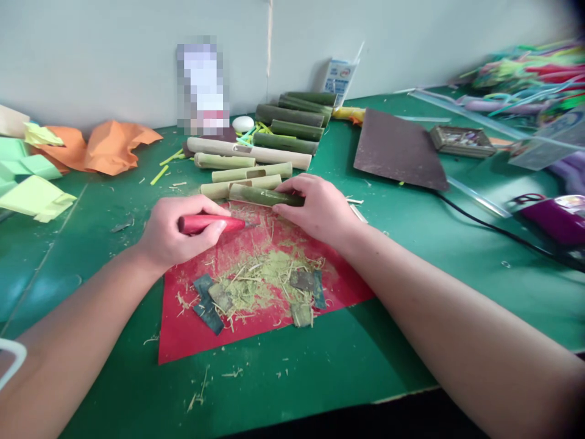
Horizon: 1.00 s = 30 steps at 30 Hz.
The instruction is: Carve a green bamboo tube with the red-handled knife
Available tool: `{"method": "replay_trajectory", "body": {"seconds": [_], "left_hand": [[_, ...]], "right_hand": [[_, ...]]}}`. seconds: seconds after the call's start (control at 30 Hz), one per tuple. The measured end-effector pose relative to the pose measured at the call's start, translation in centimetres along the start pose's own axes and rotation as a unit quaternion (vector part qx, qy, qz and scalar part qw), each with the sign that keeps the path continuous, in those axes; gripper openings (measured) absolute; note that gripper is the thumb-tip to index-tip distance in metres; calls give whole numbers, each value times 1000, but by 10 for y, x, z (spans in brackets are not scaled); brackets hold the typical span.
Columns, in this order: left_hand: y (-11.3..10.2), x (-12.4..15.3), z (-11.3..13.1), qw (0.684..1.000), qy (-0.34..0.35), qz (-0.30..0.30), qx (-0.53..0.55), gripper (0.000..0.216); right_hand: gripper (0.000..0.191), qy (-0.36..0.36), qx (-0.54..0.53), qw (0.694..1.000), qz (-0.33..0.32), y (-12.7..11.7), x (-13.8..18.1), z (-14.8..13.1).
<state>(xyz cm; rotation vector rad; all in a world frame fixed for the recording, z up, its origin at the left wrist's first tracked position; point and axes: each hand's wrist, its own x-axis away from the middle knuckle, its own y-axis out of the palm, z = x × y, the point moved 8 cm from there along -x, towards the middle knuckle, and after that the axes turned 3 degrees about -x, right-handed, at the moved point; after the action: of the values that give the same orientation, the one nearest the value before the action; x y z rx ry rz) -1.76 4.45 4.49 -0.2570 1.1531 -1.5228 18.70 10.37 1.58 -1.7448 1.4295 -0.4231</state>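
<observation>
My left hand (176,231) is closed around a red-handled carving knife (201,224); its short dark tip points right, over the red sheet. With thumb and fingers my right hand (315,204) grips the right end of a dark green bamboo tube (256,195), which has an opening cut in its side. The knife tip is apart from the tube. Beneath both hands lies the red paper sheet (176,338), strewn with pale bamboo shavings (260,280) and several flat dark pieces (214,314).
Several bamboo tubes (274,160) lie in a row behind the hands, near a white egg-shaped object (243,124). Crumpled orange paper (112,146) is at left. At right are a dark board (397,149), a small box (461,141), a black cable (493,228) and a purple object (555,219).
</observation>
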Motion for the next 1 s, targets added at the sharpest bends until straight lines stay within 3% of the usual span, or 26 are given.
{"method": "replay_trajectory", "body": {"seconds": [0.17, 0.33, 0.63, 0.87, 1.0], "left_hand": [[3, 5, 1, 999, 2, -27, 32, 14], [0, 2, 1, 999, -23, 19, 19, 18], [11, 4, 9, 998, 26, -45, 26, 15], [13, -1, 7, 999, -18, -26, 30, 22], [23, -3, 8, 998, -12, -61, 10, 27]], "right_hand": [[29, 3, 4, 1000, -3, 0, 0, 0], [29, -2, 8, 1000, 0, 0, 0, 0], [27, 0, 11, 1000, -2, 0, 0, 0], [27, 2, 13, 1000, -4, 0, 0, -1], [27, 1, 14, 1000, -2, 0, -1, -1]]}}
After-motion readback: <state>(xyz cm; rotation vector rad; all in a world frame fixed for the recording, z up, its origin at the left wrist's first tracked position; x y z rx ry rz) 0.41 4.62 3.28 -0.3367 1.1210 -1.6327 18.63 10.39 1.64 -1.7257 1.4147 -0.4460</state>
